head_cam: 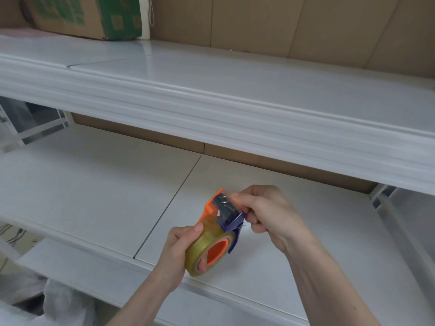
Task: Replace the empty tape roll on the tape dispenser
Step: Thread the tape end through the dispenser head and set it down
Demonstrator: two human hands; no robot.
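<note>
White shelving unit against a brown cardboard-lined wall. Upper shelf point(235, 74) runs across the frame with a ribbed front lip; a cardboard box point(82, 16) with green print sits at its far-left back corner, a thin white cord hanging just beside it. Lower shelf point(94, 184) is white panels with a dark seam running from its back toward the front edge.

Tape dispenser point(219, 222) held in the air over the lower shelf, right of the seam, nearer the front edge than the back, not touching the surface. Orange plastic body, orange hub showing through the roll's centre. Blue-purple cutter piece with a dark roller or blade block sits at the top end, tilted. Tape roll point(207, 250) is seated on the hub: thick, yellowish-clear, glossy, looks full. A clear strip of tape seems to lie over the dark block; exact end hard to see.

Left hand point(181, 252) wraps the roll from the left side, thumb pressed on the roll's outer face, a fingertip visible through the core underneath. Firm grasp on roll and dispenser together.

Right hand point(263, 215) is at the cutter end, fingers curled, thumb and forefinger pinching at the orange edge and blue piece beside the dark block. Whether it pinches tape or just plastic, cannot tell.

Bottom-left corner: crumpled white plastic or fabric point(58, 302), blurry, below the shelf.
</note>
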